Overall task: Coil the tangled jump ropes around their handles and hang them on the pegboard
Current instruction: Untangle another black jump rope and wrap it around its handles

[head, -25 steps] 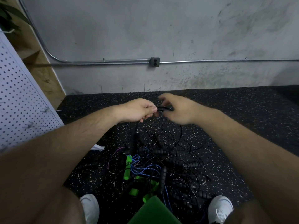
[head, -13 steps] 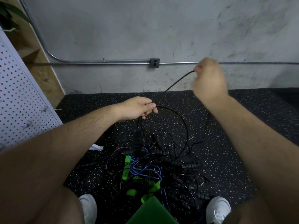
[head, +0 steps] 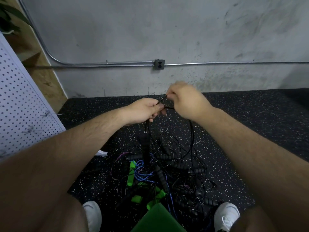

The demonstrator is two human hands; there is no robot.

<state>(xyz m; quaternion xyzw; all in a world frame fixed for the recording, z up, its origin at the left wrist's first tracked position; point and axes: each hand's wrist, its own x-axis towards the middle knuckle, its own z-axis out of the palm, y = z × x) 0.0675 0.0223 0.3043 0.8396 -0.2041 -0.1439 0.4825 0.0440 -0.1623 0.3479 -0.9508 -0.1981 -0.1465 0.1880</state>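
A tangled pile of jump ropes (head: 160, 173) lies on the speckled black floor between my feet, with black ribbed handles, green handles (head: 130, 175) and a blue rope (head: 142, 174) mixed in. My left hand (head: 145, 110) grips a black handle and thin black rope (head: 192, 136) above the pile; the handle's lower end hangs below my fist. My right hand (head: 185, 99) is close beside it and pinches the same black rope. A loop of that rope hangs from my hands down to the pile. The white pegboard (head: 21, 104) leans at the left.
A grey concrete wall with a metal conduit and an outlet box (head: 159, 64) stands behind the mat. My white shoes (head: 92, 215) (head: 226, 215) flank the pile. A green flat object (head: 158, 220) sits at the bottom centre. A wooden panel and plant leaves are at the upper left.
My right hand pulled the rope up and to the right, then came back down next to my left hand. My left hand stayed in place holding the handle.
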